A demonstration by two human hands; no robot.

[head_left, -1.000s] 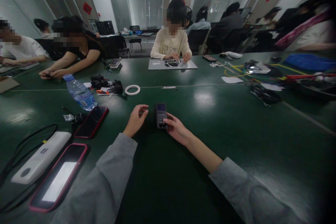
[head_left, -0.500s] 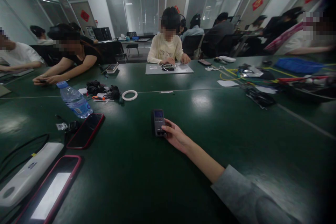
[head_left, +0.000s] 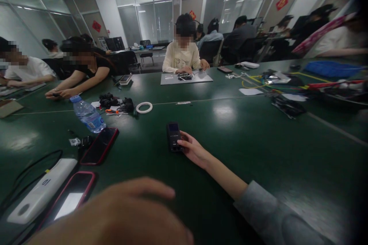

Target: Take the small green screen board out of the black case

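Head feed: I have the dark handheld device (head_left: pixel 174 138) in the fingers (head_left: pixel 184 144) of the right hand (head_left: pixel 195 152). They hold it by its right side, thumb over the lower front, the others partly hidden behind. Whether it rests on the green surface (head_left: pixel 140 143) beneath them or sits slightly raised, I cannot tell.

The left hand (head_left: pixel 126 214) is large and blurred, nearer my lens and cut by the lower edge. I cannot judge how wide its fingers stand; nothing shows in them.

Risks, my judgement: the one-sided hold could let the device twist or slip if its far side is pushed. A harder thumb squeeze might press something on its front. Left of the left fingers, the pink-rimmed phone (head_left: pixel 69 201) is partly covered; contact unclear. A low sweep could shove it into the white unit (head_left: pixel 43 191) beyond.
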